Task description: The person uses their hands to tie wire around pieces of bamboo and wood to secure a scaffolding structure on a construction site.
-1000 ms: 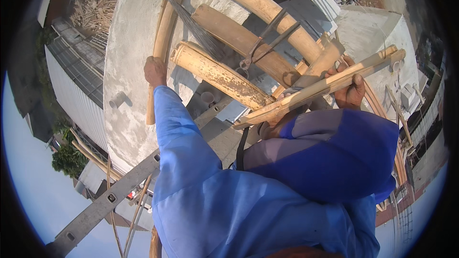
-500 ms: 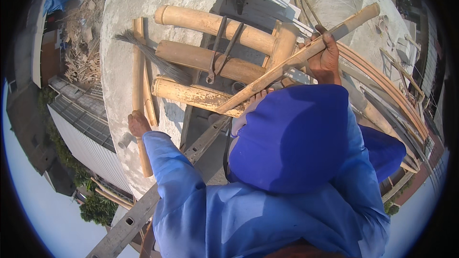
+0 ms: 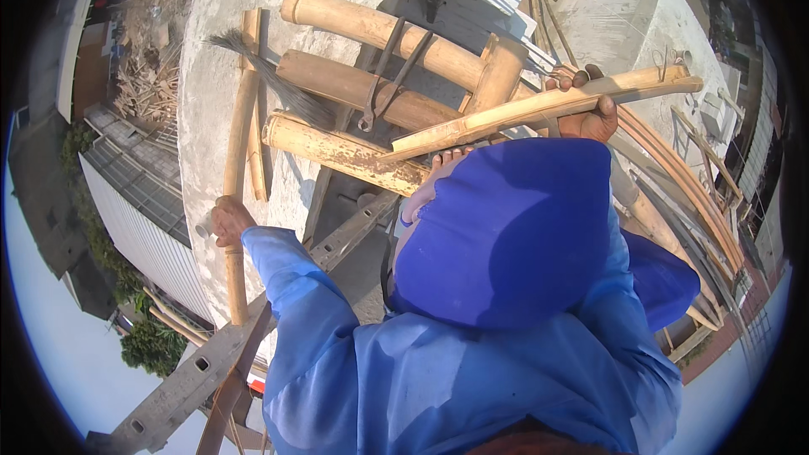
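Left grip [image 3: 232,221] around slim bamboo [image 3: 239,131], pointing away, right grip [image 3: 588,118] around split bamboo [image 3: 506,118], slanting far-right

The left grip [image 3: 230,222] is wrapped round a stick [image 3: 238,135] at 9 o'clock; the right grip [image 3: 590,120] holds a split pole [image 3: 506,118] at 2. Grey wires [image 3: 285,91] lie between 10 and 11, pincers [image 3: 381,74] rest across two bamboo lengths [image 3: 345,20] near 12, and a metal bar [image 3: 173,391] slants toward 8 o'clock

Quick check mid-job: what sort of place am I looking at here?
Likely an outdoor building site, apparently high up: a rough concrete slab, lengths of cut bamboo and a corrugated roof that looks lower down.
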Action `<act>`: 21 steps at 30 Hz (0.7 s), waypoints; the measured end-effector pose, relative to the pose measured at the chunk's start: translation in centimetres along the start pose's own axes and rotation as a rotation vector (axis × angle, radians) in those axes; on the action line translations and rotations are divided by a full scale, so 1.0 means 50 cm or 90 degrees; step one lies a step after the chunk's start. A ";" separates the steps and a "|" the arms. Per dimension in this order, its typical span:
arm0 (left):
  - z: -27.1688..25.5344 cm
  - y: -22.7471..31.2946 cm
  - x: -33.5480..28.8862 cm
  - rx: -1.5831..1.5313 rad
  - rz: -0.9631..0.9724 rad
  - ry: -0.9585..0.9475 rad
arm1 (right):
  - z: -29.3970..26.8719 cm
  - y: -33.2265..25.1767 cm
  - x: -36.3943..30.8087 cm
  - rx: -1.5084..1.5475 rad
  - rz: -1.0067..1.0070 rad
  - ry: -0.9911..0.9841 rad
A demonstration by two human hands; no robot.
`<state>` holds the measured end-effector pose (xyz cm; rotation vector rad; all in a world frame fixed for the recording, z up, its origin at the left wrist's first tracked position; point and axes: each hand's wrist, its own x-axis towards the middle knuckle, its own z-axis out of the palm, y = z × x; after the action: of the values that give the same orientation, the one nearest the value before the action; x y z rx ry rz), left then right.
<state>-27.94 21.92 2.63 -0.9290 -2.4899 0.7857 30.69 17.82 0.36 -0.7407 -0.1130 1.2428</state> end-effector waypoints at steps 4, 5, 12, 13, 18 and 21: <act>0.029 -0.037 0.067 -0.018 -0.041 0.097 | 0.023 -0.023 0.000 0.010 0.003 -0.135; 0.032 -0.047 0.094 -0.021 -0.056 0.106 | 0.018 -0.033 0.004 0.010 0.017 -0.167; -0.151 -0.005 0.085 -0.124 -0.030 0.065 | 0.104 -0.120 0.037 -0.065 -0.058 -0.395; -0.202 -0.005 0.047 -0.173 -0.012 0.075 | 0.131 -0.141 0.040 -0.051 -0.067 -0.444; -0.273 0.114 -0.010 -0.872 0.185 -0.025 | 0.168 -0.302 0.011 0.010 -0.090 -0.565; -0.344 0.149 -0.084 -0.663 0.505 -0.101 | 0.197 -0.272 0.025 -0.013 -0.074 -0.541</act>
<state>-12.62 30.06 10.83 -2.3337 -2.5864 -0.4106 37.65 21.64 15.20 -0.1761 -0.8499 1.3732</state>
